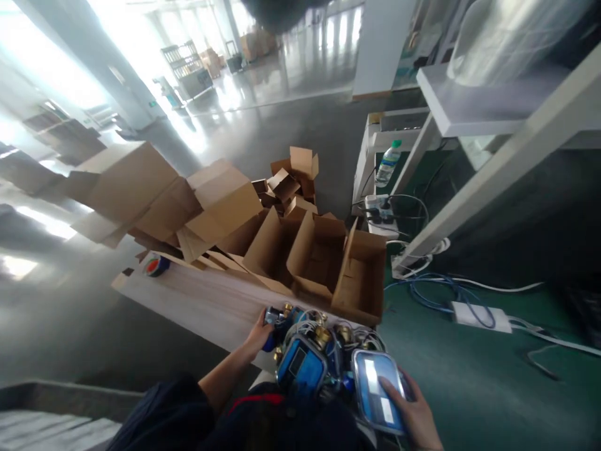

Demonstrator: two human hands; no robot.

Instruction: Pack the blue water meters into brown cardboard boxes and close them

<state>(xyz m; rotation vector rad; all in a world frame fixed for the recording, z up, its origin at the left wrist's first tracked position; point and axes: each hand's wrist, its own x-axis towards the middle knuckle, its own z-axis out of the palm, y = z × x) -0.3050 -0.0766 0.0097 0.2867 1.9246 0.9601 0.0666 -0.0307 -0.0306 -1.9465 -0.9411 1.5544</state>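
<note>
My left hand (257,337) is closed around the end of a grey-and-blue meter part (273,316) at the left side of a cluster of meters. My right hand (413,410) grips the right edge of a blue-faced meter box (379,389) with a clear cover, thumb lying across its front; bright reflections hide part of its face. Between my hands sits another blue-faced meter box (301,364) with a dark display. Brass fittings (322,337) and coiled grey cables (305,327) crowd around it. Some lower parts are hidden by my body.
Open cardboard boxes (361,275) line the bench's far edge, with more boxes (220,200) piled to the left. A tape roll (156,265) lies on the pale bench (206,300). At right are a white frame (498,156), a power strip (481,316) and loose cables.
</note>
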